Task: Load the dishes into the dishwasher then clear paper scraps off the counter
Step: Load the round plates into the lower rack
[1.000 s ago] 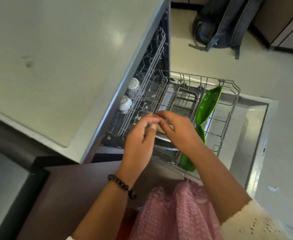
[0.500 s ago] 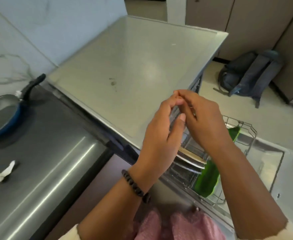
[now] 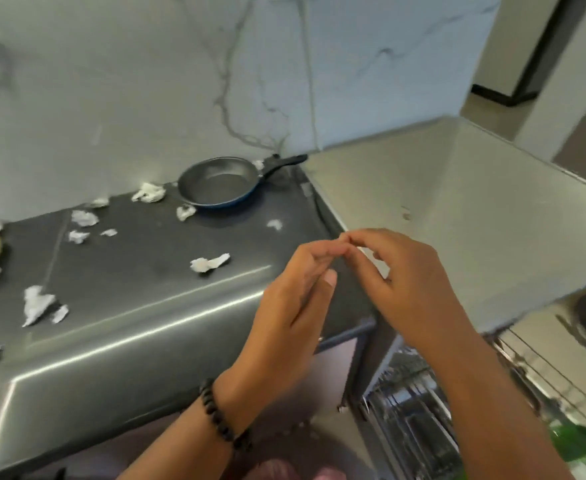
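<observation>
Still, paper scraps [image 3: 209, 263] and a pan [image 3: 219, 181] littered the tabletop [image 3: 139, 306] while both hands' fingers [image 3: 322, 251] met, loosely curled, empty.

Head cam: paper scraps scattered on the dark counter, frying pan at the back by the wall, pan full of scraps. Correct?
Not quite. The head view shows the frying pan empty inside; the paper scraps lie around it on the dark counter, not in it. The rest holds: scraps are scattered over the counter and the pan sits at the back by the wall.
</observation>
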